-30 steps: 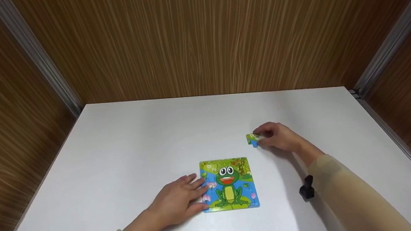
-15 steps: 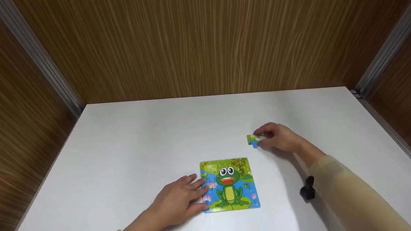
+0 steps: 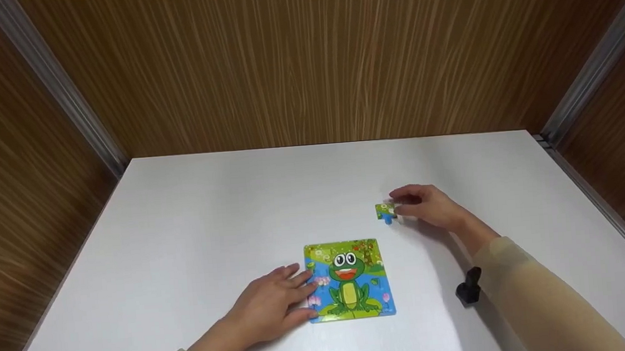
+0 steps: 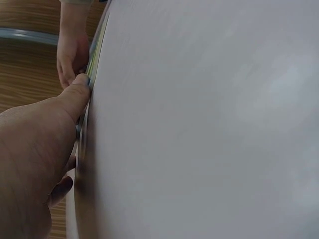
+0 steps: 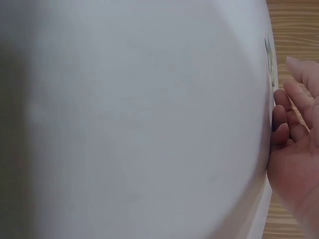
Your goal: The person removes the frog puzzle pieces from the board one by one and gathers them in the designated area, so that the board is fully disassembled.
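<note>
A square frog jigsaw puzzle [image 3: 354, 284] lies flat on the white table. My left hand [image 3: 269, 304] rests at its left edge, fingers spread and fingertips on the border. The left wrist view shows the thumb [image 4: 75, 94] at the edge of the puzzle. Beyond the puzzle's upper right corner lies a small green and blue puzzle piece [image 3: 385, 210] with a tab. My right hand [image 3: 429, 206] is just right of it, thumb and fingers parted. In the right wrist view, nothing shows between the right hand's thumb and forefinger. Whether the thumb touches the piece is unclear.
A small black stand-like object [image 3: 469, 290] is on the white table [image 3: 210, 217], close to the right sleeve [image 3: 533, 286]. Wood-grain panels [image 3: 303, 59] enclose the table at the back and both sides.
My right hand's thumb and fingers have loosened from the puzzle piece and shifted slightly right. The piece stays on the table. My left hand and the frog puzzle have not moved.
</note>
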`<action>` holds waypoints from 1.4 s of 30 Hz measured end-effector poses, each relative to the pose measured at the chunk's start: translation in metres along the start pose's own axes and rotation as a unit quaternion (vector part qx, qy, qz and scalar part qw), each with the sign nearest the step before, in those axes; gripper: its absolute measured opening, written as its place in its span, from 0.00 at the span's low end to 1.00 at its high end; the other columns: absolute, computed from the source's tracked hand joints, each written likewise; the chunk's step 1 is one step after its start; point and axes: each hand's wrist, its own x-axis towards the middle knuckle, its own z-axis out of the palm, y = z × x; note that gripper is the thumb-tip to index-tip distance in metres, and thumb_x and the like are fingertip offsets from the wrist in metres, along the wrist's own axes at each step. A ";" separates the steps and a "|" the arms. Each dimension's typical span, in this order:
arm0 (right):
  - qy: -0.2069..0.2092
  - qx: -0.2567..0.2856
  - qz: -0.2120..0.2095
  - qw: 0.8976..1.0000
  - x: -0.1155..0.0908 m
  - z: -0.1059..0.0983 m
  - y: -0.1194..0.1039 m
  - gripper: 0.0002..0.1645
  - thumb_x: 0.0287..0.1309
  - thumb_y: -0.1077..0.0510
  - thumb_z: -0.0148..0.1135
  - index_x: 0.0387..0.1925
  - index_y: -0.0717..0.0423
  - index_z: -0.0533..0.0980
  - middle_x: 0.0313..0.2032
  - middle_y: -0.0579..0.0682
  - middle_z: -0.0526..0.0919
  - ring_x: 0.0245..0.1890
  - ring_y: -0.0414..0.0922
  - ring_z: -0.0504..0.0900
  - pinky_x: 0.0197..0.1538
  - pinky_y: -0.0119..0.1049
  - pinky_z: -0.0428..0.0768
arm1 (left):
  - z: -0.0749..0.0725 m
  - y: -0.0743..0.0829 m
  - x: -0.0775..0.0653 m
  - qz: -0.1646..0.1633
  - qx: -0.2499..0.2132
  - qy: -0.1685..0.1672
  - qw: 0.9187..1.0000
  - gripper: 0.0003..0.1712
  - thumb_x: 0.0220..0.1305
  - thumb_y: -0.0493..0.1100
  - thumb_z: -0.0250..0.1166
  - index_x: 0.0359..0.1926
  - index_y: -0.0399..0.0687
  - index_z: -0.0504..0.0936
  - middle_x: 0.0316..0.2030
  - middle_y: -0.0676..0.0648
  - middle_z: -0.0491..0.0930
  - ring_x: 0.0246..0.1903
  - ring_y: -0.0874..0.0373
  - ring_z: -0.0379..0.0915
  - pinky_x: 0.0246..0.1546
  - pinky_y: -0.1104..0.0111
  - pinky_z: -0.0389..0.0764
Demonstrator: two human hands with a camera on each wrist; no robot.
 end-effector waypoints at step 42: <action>-0.131 -0.028 -0.110 0.985 -0.046 0.088 -0.058 0.30 0.61 0.56 0.79 0.65 0.49 0.81 0.49 0.45 0.82 0.48 0.47 0.78 0.55 0.39 0.78 | -0.004 0.000 0.004 0.002 -0.026 0.003 1.000 0.33 0.79 0.66 0.56 0.71 0.52 0.81 0.71 0.48 0.76 0.73 0.44 0.69 0.71 0.50 0.71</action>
